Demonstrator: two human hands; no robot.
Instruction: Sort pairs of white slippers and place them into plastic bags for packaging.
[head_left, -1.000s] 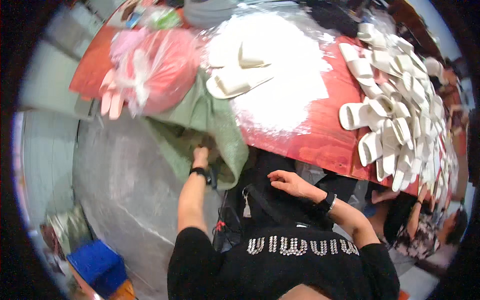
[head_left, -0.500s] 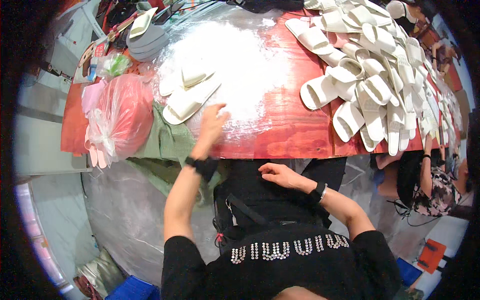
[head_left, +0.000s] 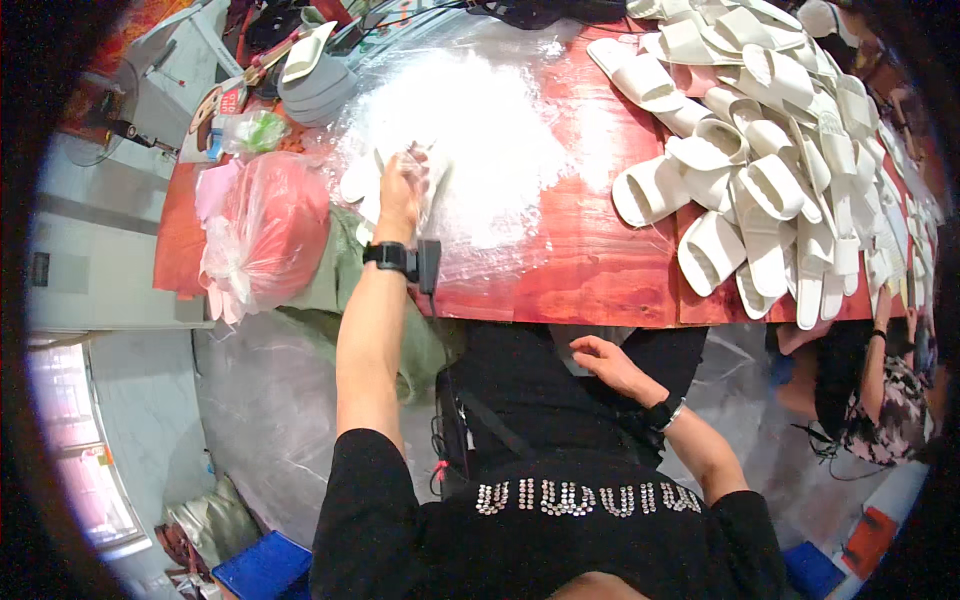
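A pair of white slippers (head_left: 362, 182) lies on the bright white patch of the table, mostly covered by my left hand (head_left: 404, 188). That hand reaches over them from the near side. Its fingers are blurred against the pale slippers, so whether they grip one is unclear. My right hand (head_left: 610, 366) hovers over my lap, just below the table's front edge. It holds nothing, and its fingers are loosely bent and apart.
A large heap of white slippers (head_left: 770, 182) covers the right of the red table (head_left: 585, 265). On the left sit a red-filled clear plastic bag (head_left: 268, 230), green cloth (head_left: 338, 262) and a grey rounded object (head_left: 318, 92). Another person (head_left: 885, 410) is at the far right.
My left hand has moved forward from beside the white slippers to over them. My right hand has shifted slightly right. The whole view has shifted a little.
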